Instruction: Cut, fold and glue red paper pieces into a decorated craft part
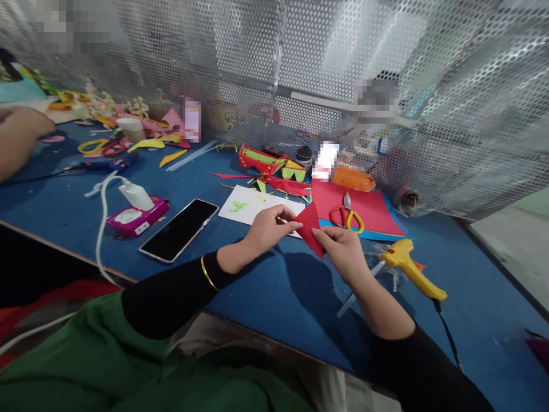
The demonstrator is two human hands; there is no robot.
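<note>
A piece of red paper [310, 228] with pointed corners is held up above the blue table between my two hands. My left hand [271, 229] pinches its left corner between thumb and fingers. At its lower right edge my right hand [343, 249] grips it, thumb on the near face. Behind my hands lies a white card [241, 205] with green and yellow marks on it. Scissors [348, 216] with red and yellow handles rest on a stack of red sheets [377, 209], just beyond my right hand.
A yellow hot glue gun [407, 266] lies right of my right forearm, its cord trailing off the front edge. Left are a black phone [180, 230] and a magenta power strip [139, 217] with a white plug. Paper scraps [283, 186] lie behind. Another person's hand [23, 137] is far left.
</note>
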